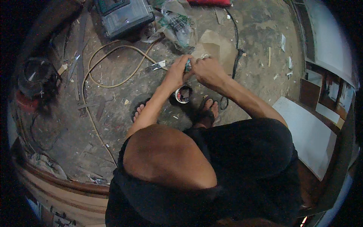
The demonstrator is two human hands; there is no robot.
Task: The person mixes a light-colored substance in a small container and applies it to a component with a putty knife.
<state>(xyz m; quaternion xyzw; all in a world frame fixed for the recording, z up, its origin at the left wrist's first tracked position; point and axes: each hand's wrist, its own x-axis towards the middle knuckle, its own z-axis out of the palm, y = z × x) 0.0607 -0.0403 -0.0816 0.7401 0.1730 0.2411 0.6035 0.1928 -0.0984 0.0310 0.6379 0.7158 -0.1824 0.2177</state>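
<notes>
My left hand (178, 72) is closed around a small teal-blue object (188, 65), mostly hidden by the fingers. Beside it, my right hand (207, 72) is curled into a closed grip against the same object's right side. What exactly the right fingers pinch is hidden. Just below the hands, on the floor between my feet, stands a small round white tub (183, 94) with red marking and dark contents. A flat pale strip (157, 66) with a dark end lies left of my left hand.
A grey toolbox (125, 17) and crumpled clear plastic bags (174, 24) lie ahead. Brown cardboard (215, 45) sits beyond my right hand. A tan hose (90, 75) loops at left; a black cable (237, 34) runs at right. White board (308, 132) leans at right.
</notes>
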